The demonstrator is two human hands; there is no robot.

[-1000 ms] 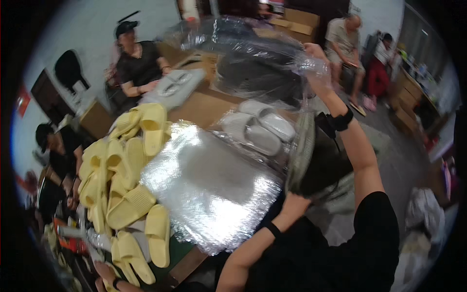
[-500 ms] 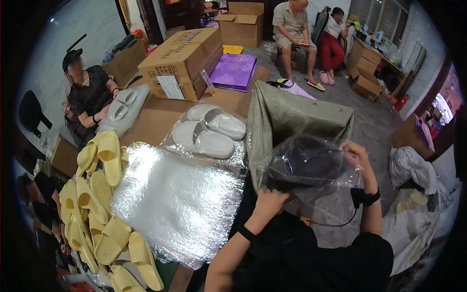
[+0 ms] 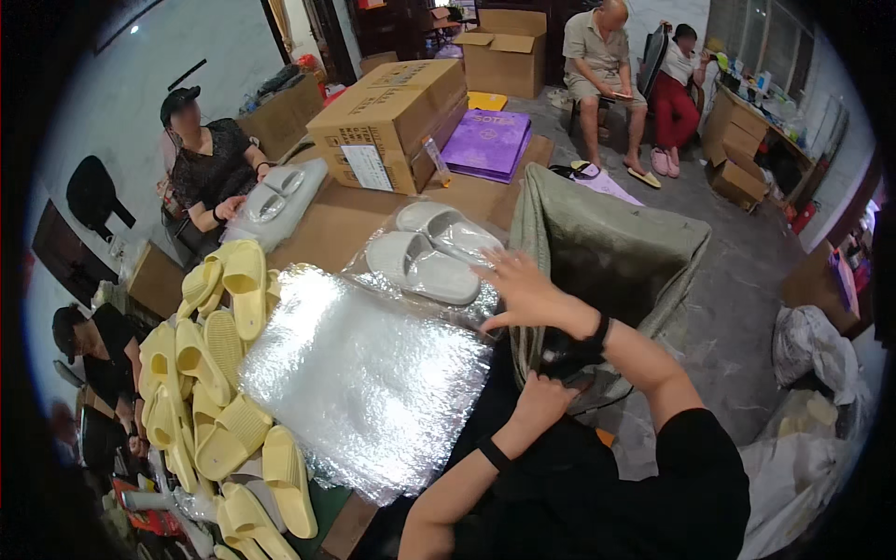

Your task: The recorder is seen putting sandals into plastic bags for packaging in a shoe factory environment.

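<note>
My right hand [image 3: 525, 291] is open with its fingers spread, over the right end of a pair of pale grey slippers [image 3: 425, 266] in a clear plastic bag. Those slippers lie at the far edge of a stack of shiny silver bubble sheets [image 3: 369, 383]. Closed at the near edge of an olive-green woven sack [image 3: 611, 219], my left hand [image 3: 544, 409] seems to grip its rim; the fingertips are partly hidden. The sack's mouth gapes to the right of the table. Inside it, dark plastic-wrapped contents show only in part, behind my right forearm.
Yellow slippers [image 3: 210, 373] are heaped left of the silver sheets. A cardboard carton [image 3: 387, 121] and purple flat packages [image 3: 487, 145] stand at the table's back. A co-worker [image 3: 210, 154] handles bagged slippers at the far left. White sacks [image 3: 812, 350] lie at right.
My right hand has let go of the clear bag with dark contents at the sack's mouth and swung left to the grey slippers. The left hand stays by the sack's rim. The view has shifted.
</note>
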